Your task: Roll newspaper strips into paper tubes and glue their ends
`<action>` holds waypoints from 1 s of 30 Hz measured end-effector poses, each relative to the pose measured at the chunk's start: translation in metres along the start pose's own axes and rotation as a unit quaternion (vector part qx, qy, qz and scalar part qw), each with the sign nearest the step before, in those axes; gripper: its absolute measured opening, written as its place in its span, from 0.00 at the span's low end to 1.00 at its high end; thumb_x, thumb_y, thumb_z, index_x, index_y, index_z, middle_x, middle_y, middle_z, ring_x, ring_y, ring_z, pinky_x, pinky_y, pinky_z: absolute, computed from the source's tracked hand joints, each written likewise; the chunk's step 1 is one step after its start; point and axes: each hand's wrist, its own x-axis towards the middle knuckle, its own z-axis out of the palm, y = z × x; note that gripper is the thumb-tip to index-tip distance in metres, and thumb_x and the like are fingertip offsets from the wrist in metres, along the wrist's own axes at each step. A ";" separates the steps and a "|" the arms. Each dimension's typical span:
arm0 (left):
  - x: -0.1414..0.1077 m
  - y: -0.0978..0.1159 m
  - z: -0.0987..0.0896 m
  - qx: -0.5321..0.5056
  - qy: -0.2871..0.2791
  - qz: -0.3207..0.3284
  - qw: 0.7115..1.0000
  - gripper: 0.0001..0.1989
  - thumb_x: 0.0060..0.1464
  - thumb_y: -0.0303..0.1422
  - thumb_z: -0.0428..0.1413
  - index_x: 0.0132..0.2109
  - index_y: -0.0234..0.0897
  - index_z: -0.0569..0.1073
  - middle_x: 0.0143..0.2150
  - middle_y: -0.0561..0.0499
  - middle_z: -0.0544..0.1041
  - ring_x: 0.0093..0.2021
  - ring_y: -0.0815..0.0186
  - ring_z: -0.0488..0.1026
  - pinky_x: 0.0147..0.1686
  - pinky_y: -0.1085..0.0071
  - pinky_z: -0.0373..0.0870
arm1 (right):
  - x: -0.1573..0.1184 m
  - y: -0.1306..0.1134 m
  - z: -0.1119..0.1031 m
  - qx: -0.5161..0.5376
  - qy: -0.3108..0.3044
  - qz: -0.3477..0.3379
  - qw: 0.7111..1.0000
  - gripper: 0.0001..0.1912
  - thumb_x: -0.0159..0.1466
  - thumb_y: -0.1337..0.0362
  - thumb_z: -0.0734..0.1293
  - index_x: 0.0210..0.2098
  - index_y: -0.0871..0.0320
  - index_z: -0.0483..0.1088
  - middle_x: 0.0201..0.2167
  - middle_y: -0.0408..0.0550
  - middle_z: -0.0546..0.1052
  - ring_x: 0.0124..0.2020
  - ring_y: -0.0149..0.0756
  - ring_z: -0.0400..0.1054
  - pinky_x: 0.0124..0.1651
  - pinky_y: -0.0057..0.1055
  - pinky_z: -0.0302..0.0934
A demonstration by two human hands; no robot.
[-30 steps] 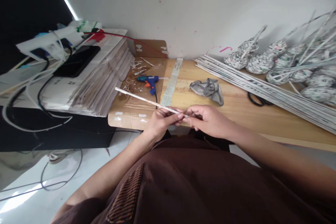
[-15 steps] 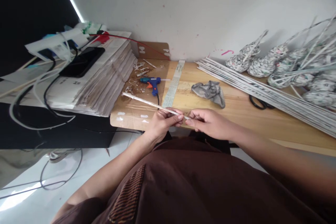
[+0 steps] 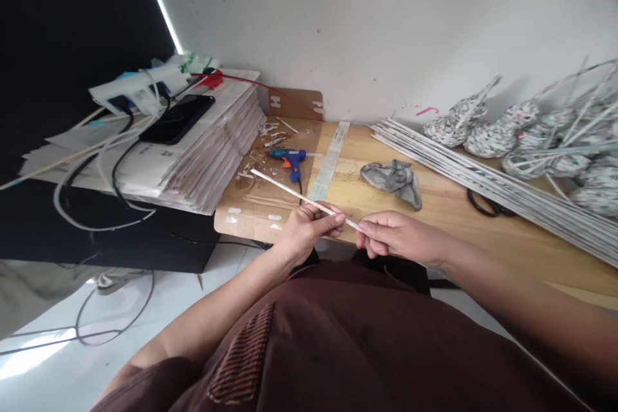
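A thin white rolled paper stick point(image 3: 277, 185) slants across the front of the work surface, its far end pointing up and left. My left hand point(image 3: 313, 225) is closed around its middle, thumb pressed on top. My right hand point(image 3: 393, 232) pinches the near end between thumb and fingers. Just beyond the stick, a blue hot glue gun point(image 3: 293, 163) with an orange trigger lies on a brown cardboard sheet point(image 3: 251, 215). A crumpled grey cloth point(image 3: 393, 181) rests on the wooden table point(image 3: 449, 222) past my right hand.
At left stands a tall stack of paper point(image 3: 217, 154) with a phone point(image 3: 177, 118) and cables on top. A bundle of paper sticks point(image 3: 463, 174) lies at right, beside woven paper shapes point(image 3: 495, 132) and black-handled scissors point(image 3: 483, 204). A ruler-like strip point(image 3: 331, 161) crosses the table.
My right hand has slid right and slightly down, so more of the stick shows between my hands. The view has shifted a little to the left.
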 end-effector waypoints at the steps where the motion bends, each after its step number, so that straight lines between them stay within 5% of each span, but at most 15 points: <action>1: 0.000 0.000 0.001 0.001 -0.002 -0.003 1.000 0.13 0.43 0.34 0.69 0.34 0.31 0.77 0.26 0.52 0.76 0.27 0.73 0.73 0.29 0.76 0.70 | 0.000 -0.001 0.000 -0.028 0.023 -0.003 0.999 0.23 0.70 0.48 0.56 0.34 0.59 0.70 0.21 0.42 0.70 0.26 0.32 0.65 0.33 0.30 0.57; 4: 0.000 0.002 0.002 0.008 -0.019 -0.005 1.000 0.13 0.44 0.35 0.69 0.34 0.31 0.77 0.27 0.51 0.77 0.27 0.72 0.73 0.30 0.76 0.71 | 0.000 -0.007 0.007 -0.197 0.142 -0.055 0.969 0.19 0.69 0.52 0.59 0.30 0.57 0.69 0.25 0.44 0.72 0.27 0.32 0.64 0.33 0.30 0.53; 7: 0.000 0.004 0.001 0.003 -0.012 0.003 1.000 0.13 0.44 0.35 0.69 0.35 0.32 0.78 0.26 0.51 0.77 0.28 0.72 0.73 0.30 0.77 0.70 | 0.000 -0.011 0.012 -0.256 0.180 -0.095 0.945 0.17 0.71 0.57 0.56 0.32 0.57 0.71 0.26 0.45 0.72 0.30 0.34 0.65 0.35 0.31 0.53; 11: -0.001 0.005 -0.002 -0.004 -0.017 0.006 1.000 0.13 0.44 0.34 0.69 0.34 0.32 0.78 0.26 0.52 0.76 0.27 0.73 0.72 0.30 0.77 0.70 | 0.002 -0.005 0.007 -0.049 0.074 -0.030 0.996 0.21 0.71 0.51 0.54 0.35 0.58 0.71 0.20 0.42 0.67 0.26 0.32 0.64 0.34 0.30 0.57; 14: -0.002 0.004 -0.003 -0.009 -0.034 0.001 0.999 0.13 0.44 0.35 0.69 0.34 0.31 0.78 0.26 0.51 0.76 0.27 0.73 0.72 0.30 0.76 0.70 | 0.004 0.000 0.001 0.107 -0.031 0.000 0.994 0.24 0.70 0.47 0.55 0.34 0.59 0.70 0.17 0.38 0.62 0.24 0.32 0.64 0.34 0.31 0.59; 21: -0.003 0.006 0.000 0.013 -0.042 0.001 0.999 0.14 0.45 0.36 0.68 0.36 0.31 0.78 0.29 0.49 0.78 0.29 0.71 0.75 0.32 0.75 0.71 | 0.001 -0.014 0.010 -0.135 0.125 -0.044 0.982 0.21 0.70 0.49 0.58 0.28 0.57 0.66 0.22 0.41 0.70 0.24 0.29 0.62 0.30 0.29 0.54; 23: -0.004 0.007 0.000 0.010 -0.030 0.001 0.999 0.14 0.44 0.36 0.69 0.36 0.31 0.79 0.28 0.50 0.78 0.28 0.71 0.74 0.31 0.75 0.71 | 0.001 -0.014 0.012 -0.108 0.112 -0.037 0.987 0.22 0.70 0.49 0.56 0.31 0.57 0.68 0.21 0.41 0.70 0.24 0.30 0.63 0.30 0.29 0.54; 28: -0.007 0.007 -0.001 -0.013 -0.047 0.004 0.999 0.14 0.42 0.36 0.70 0.34 0.31 0.79 0.25 0.52 0.76 0.26 0.72 0.72 0.28 0.76 0.69 | 0.003 -0.003 0.008 0.120 -0.041 0.008 0.992 0.25 0.70 0.45 0.54 0.34 0.59 0.68 0.16 0.36 0.60 0.23 0.31 0.65 0.32 0.29 0.58; 30: -0.007 0.007 0.000 -0.014 -0.044 0.000 0.999 0.15 0.42 0.37 0.70 0.34 0.31 0.79 0.26 0.51 0.77 0.26 0.71 0.73 0.29 0.75 0.70 | 0.002 -0.003 0.009 0.092 -0.023 0.011 0.995 0.24 0.69 0.44 0.56 0.35 0.59 0.68 0.18 0.37 0.63 0.24 0.31 0.65 0.32 0.29 0.58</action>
